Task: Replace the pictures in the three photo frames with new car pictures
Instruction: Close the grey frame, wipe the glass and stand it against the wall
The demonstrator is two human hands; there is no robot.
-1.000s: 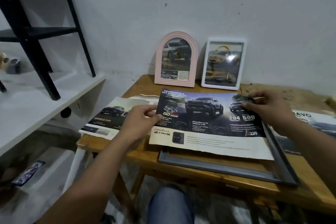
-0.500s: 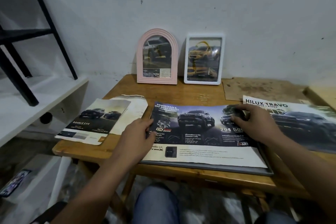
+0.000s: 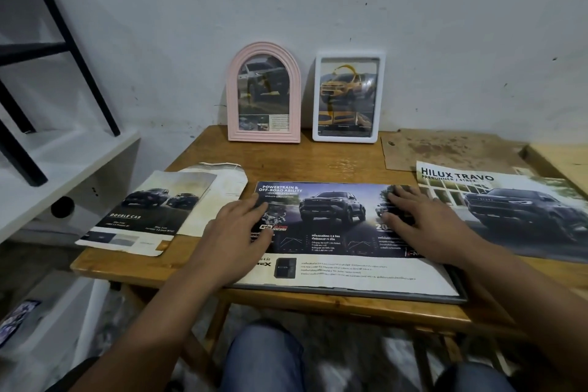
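Observation:
A wide car picture headed "Powertrain & Off-Road Ability" lies flat inside a grey frame at the table's front edge. My left hand presses on the picture's left part with straight fingers. My right hand lies flat on its right part, fingers spread. Against the wall stand a pink arched frame and a white rectangular frame, each holding a car picture.
A "Double Cab" sheet over a pale sheet lies at the left of the wooden table. A "Hilux Travo" poster lies at the right, brown board behind it. A white shelf with black legs stands left.
The picture was held above the grey frame by both hands; it has come down flat into the frame, and both hands have gone from pinching its edges to pressing on it.

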